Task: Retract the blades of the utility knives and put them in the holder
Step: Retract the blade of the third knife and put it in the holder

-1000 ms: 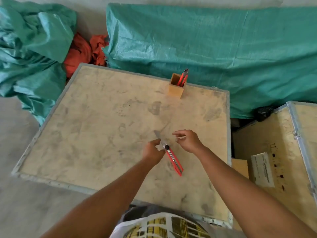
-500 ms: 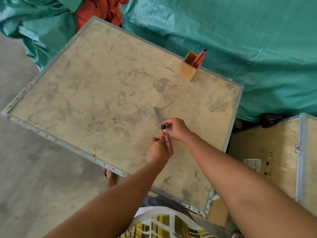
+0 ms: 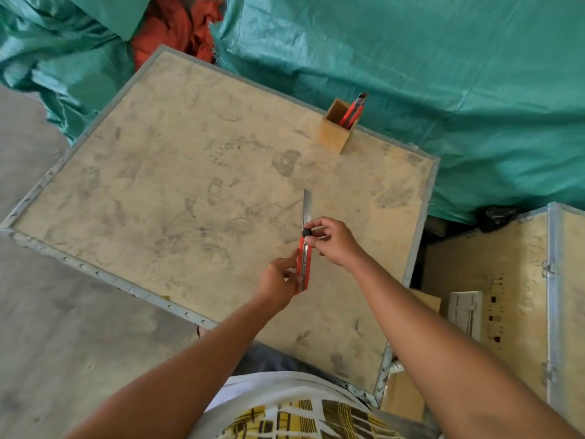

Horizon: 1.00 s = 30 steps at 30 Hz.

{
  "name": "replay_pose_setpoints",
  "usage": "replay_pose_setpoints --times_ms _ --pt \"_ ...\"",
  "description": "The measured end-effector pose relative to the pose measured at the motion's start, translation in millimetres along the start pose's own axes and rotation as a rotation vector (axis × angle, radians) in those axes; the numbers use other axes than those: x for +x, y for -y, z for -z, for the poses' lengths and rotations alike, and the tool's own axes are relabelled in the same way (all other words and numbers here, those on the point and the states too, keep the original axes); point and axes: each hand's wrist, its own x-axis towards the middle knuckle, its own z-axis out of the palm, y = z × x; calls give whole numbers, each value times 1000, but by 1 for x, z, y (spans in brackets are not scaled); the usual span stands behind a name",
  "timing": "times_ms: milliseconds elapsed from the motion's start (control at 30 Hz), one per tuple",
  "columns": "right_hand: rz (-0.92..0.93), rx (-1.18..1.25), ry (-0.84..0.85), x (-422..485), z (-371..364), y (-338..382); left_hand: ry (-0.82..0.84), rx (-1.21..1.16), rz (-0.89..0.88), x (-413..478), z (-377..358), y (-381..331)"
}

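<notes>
While the blade stands fully out of the red utility knife, pointing away from the person over the bench, the step in hand is drawing it back into the handle. The left hand is closed around the rear end of the handle, and the right hand pinches the black slider knob near the front, its fingers curled over it. To do this well, the left hand should keep the handle steady and level, while the right thumb presses the knob and pulls it straight back along the track toward the body, never letting a fingertip stray forward onto the bare steel. I cannot quite tell whether the knob is a screw lock or a plain slider; if it screws, it likely needs loosening first. Judging by the length of steel showing, the knob must travel most of the handle. Once the tip is wholly inside, the knife goes to the wooden holder at the far edge of the bench, well apart from the hands, where other red knives already lean.
</notes>
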Motion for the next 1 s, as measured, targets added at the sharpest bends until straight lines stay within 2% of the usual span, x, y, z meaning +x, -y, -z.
replay_pose_setpoints --times_ms 100,333,600,800,1000 --pt "29 81 -33 -12 11 11 63 -3 -83 -9 21 -12" --pt "142 157 -68 -38 16 49 217 -164 -150 -31 68 -40" --pt "188 283 -135 -59 -8 105 233 -130 -253 -35 127 -49" --pt "175 137 -24 -64 -39 149 213 -238 -238 -29 180 -58" --pt "237 124 -89 -60 -64 179 315 -311 -259 -19 229 -70"
